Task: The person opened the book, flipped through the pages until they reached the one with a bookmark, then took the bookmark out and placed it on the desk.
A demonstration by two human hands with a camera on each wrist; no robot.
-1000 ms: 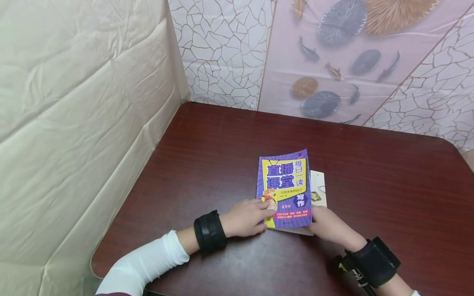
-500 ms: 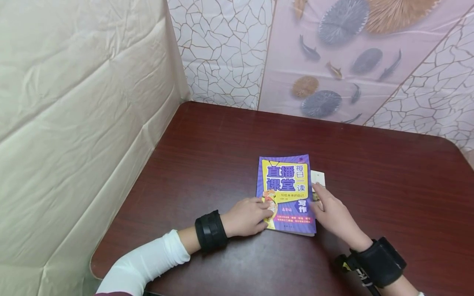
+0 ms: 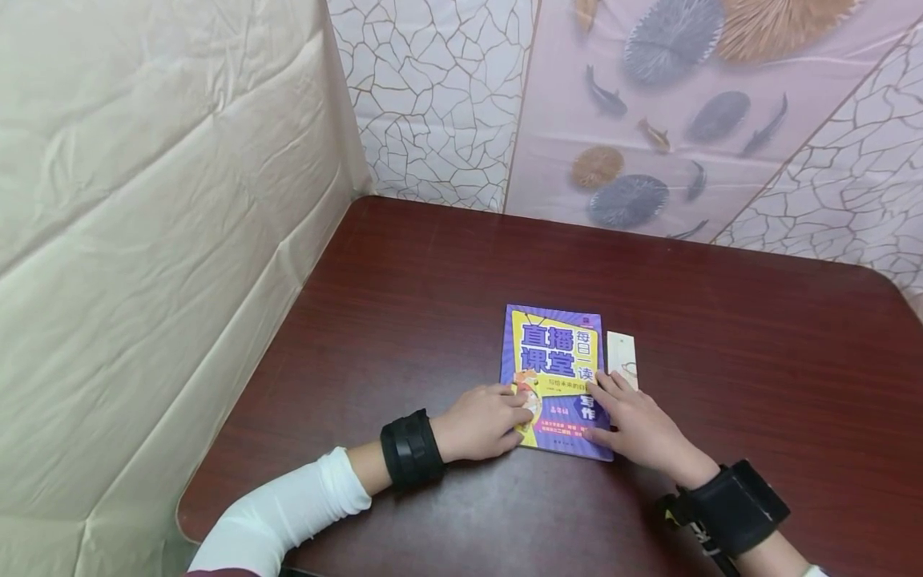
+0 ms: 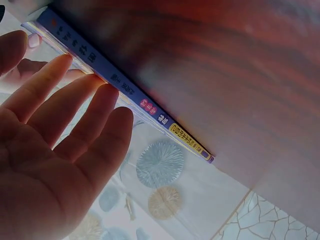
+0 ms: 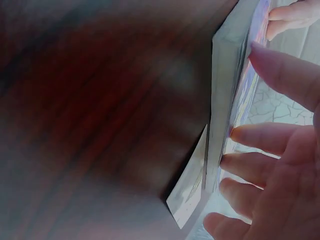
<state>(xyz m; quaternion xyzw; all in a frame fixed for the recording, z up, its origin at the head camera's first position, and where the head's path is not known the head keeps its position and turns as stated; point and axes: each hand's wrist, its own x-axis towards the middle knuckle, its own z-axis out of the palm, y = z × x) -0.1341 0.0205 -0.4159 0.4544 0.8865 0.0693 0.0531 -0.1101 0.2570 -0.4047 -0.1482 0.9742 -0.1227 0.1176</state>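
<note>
A purple and yellow paperback book (image 3: 551, 353) lies closed on the table, its cover facing up. My left hand (image 3: 479, 423) rests on the lower left of the cover, with fingers extended over the spine side (image 4: 125, 87). On the opposite side, my right hand (image 3: 642, 421) touches the cover's right edge with spread fingers; the page edges (image 5: 225, 90) show below them in the right wrist view. Beside the book's right edge lies a pale card (image 3: 622, 357) with a small drawing, its lower part hidden behind the right hand in the head view.
The dark red-brown table (image 3: 404, 320) has rounded corners. A cream cloth (image 3: 180, 200) hangs along its left side, and a patterned sheet (image 3: 440, 112) covers the wall at the back. Each wrist wears a black band (image 3: 413, 449).
The lifted right side of the book's cover has come down flat. My right hand has moved from the lower right edge onto the cover, fingers spreading. My left hand has stayed in place.
</note>
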